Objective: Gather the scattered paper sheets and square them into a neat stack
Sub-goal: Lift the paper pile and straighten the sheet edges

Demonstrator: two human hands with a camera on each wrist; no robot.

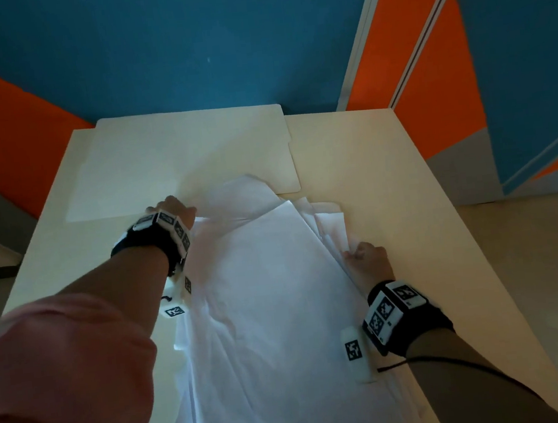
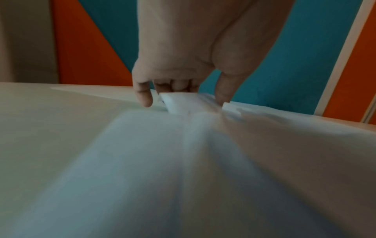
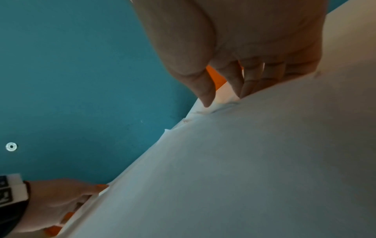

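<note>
A loose, fanned pile of white paper sheets [image 1: 266,302] lies on the pale table [image 1: 407,198], its edges uneven. My left hand [image 1: 174,210] grips the pile's far left corner; in the left wrist view the fingers [image 2: 177,87] curl round a bunched paper edge [image 2: 179,103] with the thumb [image 2: 225,90] on it. My right hand [image 1: 366,255] pinches the pile's right edge, where several sheet edges splay. In the right wrist view the thumb [image 3: 203,90] and fingers [image 3: 252,80] clamp the sheets [image 3: 254,161], and the left hand [image 3: 67,198] shows at the lower left.
A large cream board or folder [image 1: 182,159] lies flat at the back of the table, partly under the pile's far end. The table's right edge [image 1: 475,259] runs close to my right wrist. Blue and orange wall panels [image 1: 184,42] stand behind the table.
</note>
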